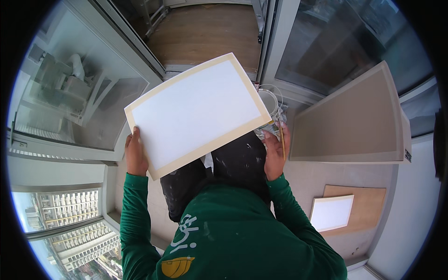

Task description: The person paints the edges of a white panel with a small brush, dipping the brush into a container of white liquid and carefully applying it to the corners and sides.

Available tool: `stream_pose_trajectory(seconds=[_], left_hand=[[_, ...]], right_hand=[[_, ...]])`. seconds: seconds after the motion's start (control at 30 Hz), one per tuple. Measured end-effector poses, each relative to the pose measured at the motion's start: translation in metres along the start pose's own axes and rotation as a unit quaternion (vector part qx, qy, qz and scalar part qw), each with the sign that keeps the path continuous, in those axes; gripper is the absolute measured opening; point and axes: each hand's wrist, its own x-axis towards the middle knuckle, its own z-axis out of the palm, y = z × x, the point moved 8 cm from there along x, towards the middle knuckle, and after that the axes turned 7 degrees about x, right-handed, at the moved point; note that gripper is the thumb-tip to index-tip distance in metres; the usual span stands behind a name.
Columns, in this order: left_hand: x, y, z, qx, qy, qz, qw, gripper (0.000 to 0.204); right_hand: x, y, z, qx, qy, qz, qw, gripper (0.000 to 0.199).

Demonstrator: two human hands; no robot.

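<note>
My left hand (136, 152) grips a white rectangular panel (196, 114) with a cream border by its left edge, thumb on the front face. The panel is tilted above my knees, its right side higher than its left. Close by its lower right corner, my right hand (276, 151) holds a slim brush (283, 142) with a wooden handle, roughly upright; its tip is hard to make out. Whether the right fingers also touch the panel is unclear. Behind that corner stands a white bucket (268, 101) with a wire handle, partly hidden by the panel.
A large beige framed panel (347, 119) stands at the right. On the floor below it, a smaller white panel with a cream border (332, 212) lies partly over a brown board (368, 205). Glass doors (77, 88) stand at the left, and a doorway opens onto a wooden floor (205, 35) ahead.
</note>
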Motion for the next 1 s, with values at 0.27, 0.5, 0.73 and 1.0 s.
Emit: stream_pose_trajectory(seconds=[0.27, 0.5, 0.73, 1.0], left_hand=[[-0.017, 0.003, 0.001, 0.057, 0.024, 0.03, 0.998, 0.049], [-0.079, 0.074, 0.044, 0.428, 0.114, 0.408, 0.799, 0.07], [-0.127, 0.068, 0.136, 0.567, -0.222, 0.544, 0.577, 0.043], [-0.11, 0.106, 0.269, 0.349, -0.347, 0.607, 0.624, 0.01]], right_hand=[[0.02, 0.003, 0.015, 0.042, 0.055, 0.052, 0.996, 0.079], [0.035, 0.012, 0.023, 0.042, 0.04, 0.027, 0.998, 0.084], [0.044, 0.018, 0.022, 0.038, 0.047, 0.029, 0.998, 0.086], [0.066, 0.021, 0.029, 0.043, 0.02, 0.034, 0.998, 0.088]])
